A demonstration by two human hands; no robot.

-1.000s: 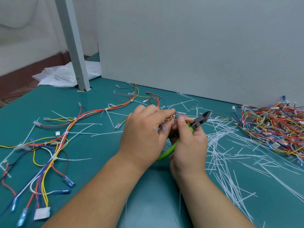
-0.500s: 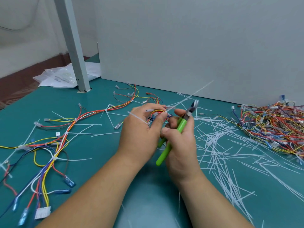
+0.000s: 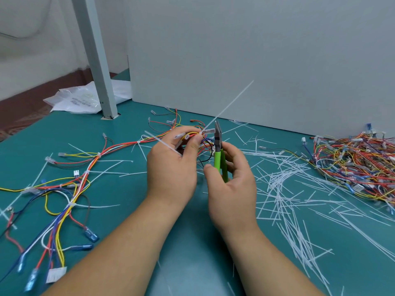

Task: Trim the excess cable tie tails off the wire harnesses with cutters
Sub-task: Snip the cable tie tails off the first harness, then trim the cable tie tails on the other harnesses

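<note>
White nylon offcuts (image 3: 282, 184) lie thick across the green table (image 3: 132, 212) in the right half of the frame, so I judge that a good deal of trimming is done. At the right edge sits a tangled heap of harnesses (image 3: 359, 165). No long tails stand out of it, and I would take it for the finished pile.

In the middle of the frame the left hand (image 3: 171, 169) grips one end of a wire harness (image 3: 198, 137), fingers curled round the bunched coloured wires and holding them up off the table. One long cable tie tail (image 3: 233, 99) sticks up and to the right from that bunch, against the grey panel (image 3: 256, 50). A second tail (image 3: 162, 142) slants across the back of the left hand's fingers. Both are uncut.

The right hand (image 3: 233, 184) is closed round the green handles of the cutters (image 3: 219, 150), whose dark nose points upward just beside the base of the long tail. The cut looks about to be made.

The rest of this harness trails away to the lower left of the frame (image 3: 70, 201), and several of its ties there show long white tails, so plenty is left.

As for containers, I see only a crumpled clear plastic bag (image 3: 74, 101) at the upper left, behind the grey post (image 3: 96, 60). From here I cannot make out what is in it, if anything.
</note>
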